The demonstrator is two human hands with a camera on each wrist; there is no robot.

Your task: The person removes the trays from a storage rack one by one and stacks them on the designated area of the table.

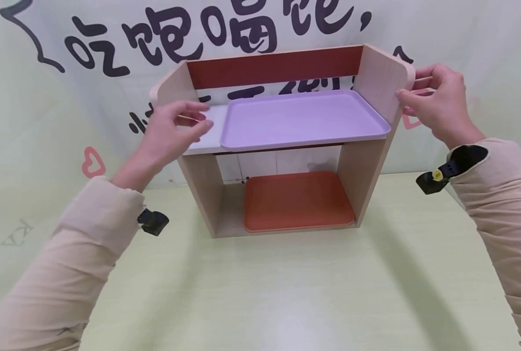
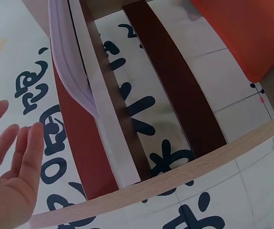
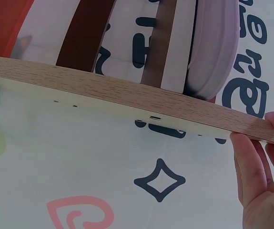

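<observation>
A small wooden desktop shelf (image 1: 370,178) with two tiers stands upright against the wall. On its white upper board (image 1: 208,141) lies a purple tray (image 1: 304,119), set toward the right side panel. An orange tray (image 1: 297,202) rests on the lower board. My right hand (image 1: 445,102) pinches the top of the right side panel, thumb on one face and fingers on the other, as the right wrist view confirms. Over the left end of the upper board hovers my left hand (image 1: 170,126); its loosely bent fingers (image 2: 29,148) hold nothing.
Behind the shelf hangs a white sheet (image 1: 67,122) with black lettering and pink hearts. The pale tabletop (image 1: 265,287) spreads out in front. Red back strips (image 1: 278,67) join the side panels. A black strap (image 1: 436,178) hangs at each wrist.
</observation>
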